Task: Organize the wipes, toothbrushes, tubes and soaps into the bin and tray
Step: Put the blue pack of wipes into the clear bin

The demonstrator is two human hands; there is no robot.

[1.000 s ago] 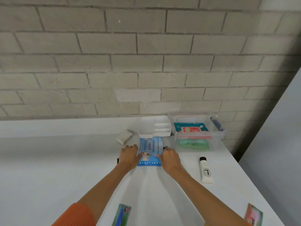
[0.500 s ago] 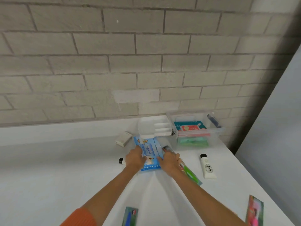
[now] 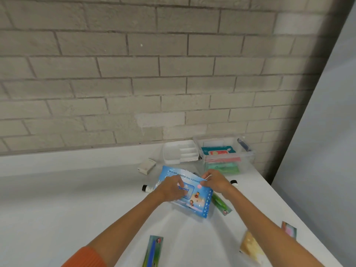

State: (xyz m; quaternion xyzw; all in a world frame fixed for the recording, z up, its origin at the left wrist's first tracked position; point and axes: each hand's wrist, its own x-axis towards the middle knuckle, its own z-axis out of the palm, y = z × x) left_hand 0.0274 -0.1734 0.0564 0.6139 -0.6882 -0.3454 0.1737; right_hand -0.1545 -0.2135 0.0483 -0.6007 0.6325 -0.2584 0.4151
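We gripped the blue wipes pack (image 3: 184, 191) with both hands, left hand (image 3: 169, 189) clenched on its near-left side, right hand (image 3: 216, 182) pinching its far-right corner. It was tilted just above the table (image 3: 77, 199). The clear bin (image 3: 224, 157), already holding wipes, lay ahead and right of our grip, nearer the right hand, with the pack's long axis slanting across that line. Our hands hid part of a tube (image 3: 147, 188) and a green toothbrush (image 3: 220, 204) behind the pack.

blue wipes pack (image 3: 189, 191) — "soft", "alcohol free", part-hidden "guard" label, other packaging text unreadable
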